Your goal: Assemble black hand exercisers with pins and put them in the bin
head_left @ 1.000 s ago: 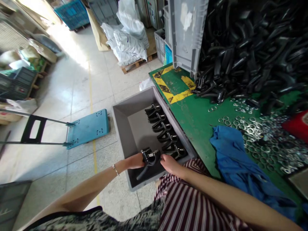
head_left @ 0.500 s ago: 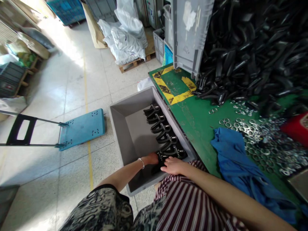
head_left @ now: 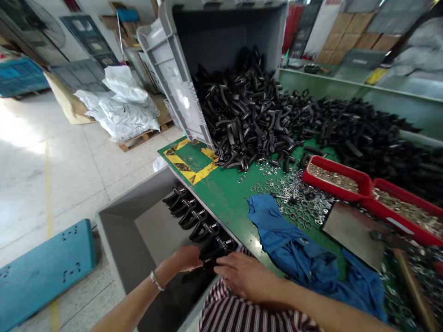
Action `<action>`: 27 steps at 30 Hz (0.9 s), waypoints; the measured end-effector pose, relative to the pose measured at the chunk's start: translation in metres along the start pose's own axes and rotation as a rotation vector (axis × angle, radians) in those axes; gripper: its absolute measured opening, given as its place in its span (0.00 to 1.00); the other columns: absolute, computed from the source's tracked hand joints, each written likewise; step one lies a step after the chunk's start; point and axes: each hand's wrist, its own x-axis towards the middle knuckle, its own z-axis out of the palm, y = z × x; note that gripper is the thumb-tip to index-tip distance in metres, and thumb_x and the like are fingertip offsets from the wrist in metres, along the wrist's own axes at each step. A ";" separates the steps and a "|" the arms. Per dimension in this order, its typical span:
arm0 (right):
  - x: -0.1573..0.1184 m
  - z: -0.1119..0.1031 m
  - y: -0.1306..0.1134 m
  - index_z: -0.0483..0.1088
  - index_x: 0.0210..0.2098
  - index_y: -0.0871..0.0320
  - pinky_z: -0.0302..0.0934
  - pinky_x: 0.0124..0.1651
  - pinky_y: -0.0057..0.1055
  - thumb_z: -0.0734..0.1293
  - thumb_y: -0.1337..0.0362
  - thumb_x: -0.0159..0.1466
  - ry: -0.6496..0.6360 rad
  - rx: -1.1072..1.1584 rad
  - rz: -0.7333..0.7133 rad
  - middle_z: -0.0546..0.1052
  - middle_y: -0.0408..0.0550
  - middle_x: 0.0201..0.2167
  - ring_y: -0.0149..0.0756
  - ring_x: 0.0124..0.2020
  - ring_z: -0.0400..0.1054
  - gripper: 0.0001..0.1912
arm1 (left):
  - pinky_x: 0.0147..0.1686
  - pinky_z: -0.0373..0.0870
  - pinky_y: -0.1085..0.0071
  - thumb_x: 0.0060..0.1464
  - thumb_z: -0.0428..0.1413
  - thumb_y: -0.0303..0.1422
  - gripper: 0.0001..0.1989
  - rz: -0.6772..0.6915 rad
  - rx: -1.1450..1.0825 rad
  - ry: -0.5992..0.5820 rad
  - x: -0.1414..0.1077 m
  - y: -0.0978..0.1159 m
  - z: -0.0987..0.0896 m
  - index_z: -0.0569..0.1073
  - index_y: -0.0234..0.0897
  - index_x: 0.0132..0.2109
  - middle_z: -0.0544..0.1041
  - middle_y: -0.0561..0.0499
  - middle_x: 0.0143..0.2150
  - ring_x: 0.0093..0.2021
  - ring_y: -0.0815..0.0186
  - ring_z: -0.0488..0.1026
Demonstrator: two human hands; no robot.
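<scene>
Inside a grey plastic bin [head_left: 117, 244], several black curved parts with shiny metal pins [head_left: 198, 215] are lined up along the side nearest the bench. My left hand [head_left: 185, 259], with a bracelet at its wrist, reaches into the bin and closes on the nearest black part [head_left: 208, 263]; its fingertips are partly hidden. From the other side my right hand [head_left: 238, 272] rests at that same part, fingers stretched out and touching its top end. The underside of this part is dark and hard to make out.
On the green bench [head_left: 221, 198] lie a blue cloth [head_left: 287, 235], loose metal rings [head_left: 297, 207], red trays [head_left: 339, 177] and a hammer [head_left: 411, 281]. A tipped grey crate [head_left: 183, 97] spills a heap of black parts [head_left: 249, 110]. Left on the floor is a blue trolley [head_left: 48, 258].
The head view has turned right and up, bringing more of the bench, the red trays and the hammer into sight. Both hands stay at the nearest black part in the bin.
</scene>
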 end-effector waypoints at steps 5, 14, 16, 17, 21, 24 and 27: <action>-0.110 -0.011 0.035 0.60 0.67 0.54 0.56 0.61 0.49 0.62 0.61 0.69 0.505 -0.344 0.392 0.64 0.51 0.67 0.49 0.63 0.58 0.27 | 0.34 0.73 0.71 0.64 0.49 0.42 0.15 0.450 -0.357 0.068 0.019 0.077 -0.063 0.74 0.37 0.43 0.79 0.50 0.35 0.33 0.65 0.77; -0.114 0.013 0.044 0.65 0.63 0.52 0.54 0.59 0.48 0.63 0.59 0.68 0.573 -0.508 0.513 0.69 0.50 0.63 0.50 0.58 0.62 0.24 | 0.54 0.63 0.50 0.57 0.47 0.22 0.21 0.229 0.371 1.086 0.152 0.169 -0.173 0.72 0.28 0.56 0.71 0.32 0.53 0.55 0.47 0.66; -0.116 0.015 0.045 0.66 0.62 0.53 0.53 0.59 0.47 0.63 0.58 0.68 0.613 -0.499 0.502 0.71 0.49 0.61 0.48 0.57 0.63 0.24 | 0.53 0.63 0.51 0.57 0.47 0.23 0.22 0.270 0.415 1.038 0.164 0.169 -0.185 0.72 0.29 0.57 0.72 0.33 0.51 0.54 0.47 0.67; -0.117 0.016 0.046 0.66 0.62 0.53 0.53 0.59 0.46 0.63 0.58 0.68 0.628 -0.498 0.495 0.71 0.49 0.61 0.48 0.57 0.63 0.23 | 0.53 0.63 0.53 0.57 0.49 0.24 0.21 0.292 0.441 1.009 0.167 0.170 -0.190 0.72 0.31 0.57 0.72 0.35 0.50 0.53 0.48 0.67; -0.119 0.020 0.051 0.67 0.62 0.54 0.54 0.58 0.46 0.63 0.58 0.68 0.663 -0.503 0.465 0.72 0.52 0.60 0.49 0.56 0.64 0.23 | 0.52 0.63 0.57 0.56 0.56 0.32 0.15 0.351 0.517 0.922 0.169 0.177 -0.202 0.75 0.37 0.51 0.73 0.41 0.46 0.51 0.52 0.68; -0.118 0.021 0.054 0.67 0.61 0.55 0.55 0.56 0.47 0.64 0.58 0.67 0.679 -0.470 0.448 0.73 0.54 0.59 0.50 0.54 0.65 0.23 | 0.54 0.61 0.56 0.55 0.58 0.34 0.10 0.378 0.538 0.912 0.171 0.190 -0.208 0.75 0.37 0.44 0.73 0.41 0.47 0.53 0.51 0.67; -0.118 0.022 0.056 0.67 0.61 0.55 0.57 0.55 0.47 0.64 0.58 0.67 0.688 -0.424 0.449 0.73 0.54 0.59 0.50 0.54 0.66 0.24 | 0.54 0.61 0.57 0.57 0.57 0.33 0.08 0.407 0.517 0.909 0.174 0.209 -0.208 0.73 0.35 0.43 0.74 0.42 0.42 0.49 0.54 0.69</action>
